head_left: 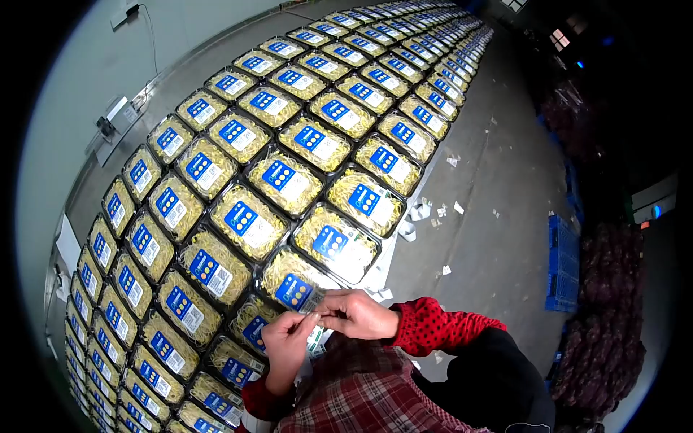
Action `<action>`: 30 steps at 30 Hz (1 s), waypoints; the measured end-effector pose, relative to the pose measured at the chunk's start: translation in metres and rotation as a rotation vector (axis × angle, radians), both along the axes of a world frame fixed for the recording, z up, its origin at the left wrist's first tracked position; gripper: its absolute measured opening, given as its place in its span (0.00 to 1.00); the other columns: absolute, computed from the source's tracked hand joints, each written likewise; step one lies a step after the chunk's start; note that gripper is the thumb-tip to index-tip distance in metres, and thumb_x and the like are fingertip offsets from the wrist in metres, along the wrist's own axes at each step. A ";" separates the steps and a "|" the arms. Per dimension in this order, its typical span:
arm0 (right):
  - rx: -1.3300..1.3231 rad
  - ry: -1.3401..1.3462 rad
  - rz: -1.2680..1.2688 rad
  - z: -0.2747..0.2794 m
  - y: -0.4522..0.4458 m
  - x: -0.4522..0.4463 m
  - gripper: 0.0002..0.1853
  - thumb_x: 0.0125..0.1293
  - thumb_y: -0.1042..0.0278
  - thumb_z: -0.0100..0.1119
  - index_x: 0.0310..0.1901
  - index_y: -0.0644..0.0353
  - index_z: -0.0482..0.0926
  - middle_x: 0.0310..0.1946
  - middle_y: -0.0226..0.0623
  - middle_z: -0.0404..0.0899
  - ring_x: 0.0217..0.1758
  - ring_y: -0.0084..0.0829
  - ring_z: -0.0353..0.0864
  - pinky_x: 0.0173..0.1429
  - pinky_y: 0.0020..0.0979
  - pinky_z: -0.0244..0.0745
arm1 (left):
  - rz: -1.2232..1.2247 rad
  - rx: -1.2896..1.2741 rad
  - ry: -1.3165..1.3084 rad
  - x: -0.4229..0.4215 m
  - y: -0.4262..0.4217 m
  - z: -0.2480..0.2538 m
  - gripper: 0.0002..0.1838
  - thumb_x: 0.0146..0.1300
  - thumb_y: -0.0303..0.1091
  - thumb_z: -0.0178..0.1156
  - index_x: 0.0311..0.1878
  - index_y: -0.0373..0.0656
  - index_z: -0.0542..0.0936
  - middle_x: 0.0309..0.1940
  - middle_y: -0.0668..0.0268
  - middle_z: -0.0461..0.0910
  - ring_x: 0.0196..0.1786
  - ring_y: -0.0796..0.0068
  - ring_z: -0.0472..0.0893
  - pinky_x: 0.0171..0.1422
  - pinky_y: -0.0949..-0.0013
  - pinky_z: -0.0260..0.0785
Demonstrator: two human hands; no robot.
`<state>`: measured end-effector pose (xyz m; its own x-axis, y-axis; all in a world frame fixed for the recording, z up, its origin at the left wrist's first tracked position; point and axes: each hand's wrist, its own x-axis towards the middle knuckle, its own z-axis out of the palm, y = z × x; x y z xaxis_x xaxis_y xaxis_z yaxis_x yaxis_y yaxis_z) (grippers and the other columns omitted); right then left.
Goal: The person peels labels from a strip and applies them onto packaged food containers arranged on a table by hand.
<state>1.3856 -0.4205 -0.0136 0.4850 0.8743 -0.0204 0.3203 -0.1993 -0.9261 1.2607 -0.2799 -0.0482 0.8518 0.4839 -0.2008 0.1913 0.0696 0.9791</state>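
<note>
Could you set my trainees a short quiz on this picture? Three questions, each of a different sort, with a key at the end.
1. Multiple choice: which main colours are on the labels of the sprout packs?
A) red and green
B) blue and white
C) orange and black

2. True or false: the person's left hand and right hand are held wide apart.

3. Fill the gap: the right sleeve is red with black ____.

Key:
1. B
2. False; they meet at the fingertips.
3. dots
</note>
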 end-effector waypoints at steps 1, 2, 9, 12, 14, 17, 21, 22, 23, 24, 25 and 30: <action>0.008 -0.017 -0.007 -0.002 0.001 0.011 0.09 0.59 0.75 0.65 0.41 0.64 0.80 0.32 0.41 0.77 0.35 0.40 0.79 0.40 0.34 0.74 | 0.018 0.038 0.007 0.010 0.001 0.000 0.06 0.58 0.23 0.67 0.27 0.34 0.80 0.21 0.76 0.75 0.26 0.90 0.69 0.29 0.81 0.60; -0.025 0.012 -0.049 0.000 0.002 0.021 0.07 0.57 0.76 0.63 0.38 0.63 0.80 0.32 0.44 0.79 0.37 0.46 0.80 0.41 0.37 0.75 | 0.036 0.073 0.010 0.025 0.001 0.000 0.07 0.58 0.23 0.67 0.26 0.34 0.80 0.20 0.76 0.75 0.26 0.90 0.69 0.29 0.81 0.59; -0.001 -0.015 -0.627 -0.025 -0.045 0.234 0.07 0.64 0.70 0.59 0.39 0.65 0.82 0.29 0.43 0.83 0.31 0.35 0.82 0.40 0.34 0.77 | -0.043 -0.058 0.104 0.093 -0.027 -0.010 0.05 0.57 0.23 0.68 0.29 0.35 0.81 0.20 0.79 0.72 0.25 0.91 0.64 0.28 0.81 0.56; -0.473 -0.351 -0.606 -0.049 -0.087 0.345 0.10 0.61 0.66 0.61 0.35 0.66 0.81 0.26 0.49 0.81 0.31 0.42 0.82 0.40 0.39 0.75 | -0.027 -0.080 0.064 0.113 -0.026 -0.013 0.03 0.57 0.21 0.67 0.33 0.34 0.81 0.26 0.75 0.75 0.29 0.89 0.68 0.32 0.80 0.60; -0.494 -0.395 -0.561 -0.064 -0.088 0.361 0.10 0.58 0.66 0.63 0.36 0.64 0.82 0.29 0.50 0.82 0.34 0.48 0.82 0.41 0.42 0.75 | 0.010 -0.031 -0.015 0.124 -0.019 -0.008 0.05 0.57 0.18 0.65 0.37 0.33 0.82 0.36 0.67 0.80 0.36 0.84 0.76 0.40 0.78 0.67; -0.482 -0.490 -0.520 -0.081 -0.085 0.363 0.10 0.56 0.64 0.64 0.34 0.63 0.81 0.29 0.50 0.82 0.36 0.49 0.83 0.42 0.44 0.75 | 0.000 -0.105 0.000 0.130 -0.014 -0.008 0.05 0.57 0.18 0.65 0.37 0.33 0.82 0.40 0.64 0.81 0.39 0.80 0.78 0.44 0.77 0.69; -0.699 -0.872 -0.549 -0.084 -0.071 0.345 0.14 0.53 0.61 0.66 0.33 0.63 0.79 0.25 0.49 0.81 0.32 0.48 0.83 0.38 0.46 0.77 | 0.002 -0.058 0.023 0.132 -0.005 -0.007 0.04 0.57 0.19 0.65 0.36 0.33 0.82 0.36 0.64 0.82 0.36 0.82 0.76 0.40 0.78 0.67; -0.791 -0.948 -0.580 -0.078 -0.067 0.343 0.15 0.53 0.59 0.67 0.33 0.63 0.78 0.23 0.49 0.81 0.30 0.48 0.83 0.36 0.47 0.77 | 0.006 -0.056 0.017 0.133 -0.004 -0.005 0.04 0.57 0.19 0.65 0.36 0.33 0.82 0.36 0.64 0.82 0.36 0.82 0.76 0.40 0.78 0.67; -0.764 -0.965 -0.586 -0.072 -0.069 0.344 0.18 0.52 0.57 0.68 0.35 0.64 0.77 0.22 0.50 0.80 0.27 0.48 0.82 0.33 0.47 0.77 | 0.024 -0.051 -0.004 0.135 -0.003 -0.002 0.04 0.56 0.19 0.66 0.35 0.33 0.82 0.34 0.65 0.81 0.34 0.84 0.75 0.38 0.78 0.65; -0.705 -0.933 -0.561 -0.066 -0.064 0.338 0.18 0.52 0.57 0.68 0.35 0.63 0.78 0.22 0.48 0.81 0.27 0.49 0.82 0.34 0.46 0.77 | 0.047 -0.045 -0.025 0.136 -0.001 0.000 0.03 0.56 0.19 0.66 0.33 0.33 0.82 0.31 0.66 0.80 0.32 0.85 0.73 0.35 0.79 0.64; -0.642 -0.903 -0.529 -0.059 -0.060 0.327 0.17 0.52 0.56 0.68 0.35 0.62 0.79 0.22 0.46 0.81 0.27 0.49 0.82 0.34 0.46 0.77 | 0.063 -0.041 -0.034 0.138 0.001 0.000 0.03 0.56 0.19 0.66 0.33 0.33 0.82 0.31 0.66 0.80 0.32 0.85 0.73 0.35 0.79 0.64; 0.057 0.059 0.211 -0.008 0.001 0.186 0.08 0.62 0.75 0.62 0.42 0.64 0.81 0.37 0.43 0.79 0.35 0.36 0.81 0.39 0.33 0.77 | 0.065 0.011 -0.059 0.146 -0.004 0.001 0.05 0.56 0.21 0.67 0.28 0.33 0.80 0.26 0.72 0.77 0.29 0.88 0.70 0.33 0.80 0.61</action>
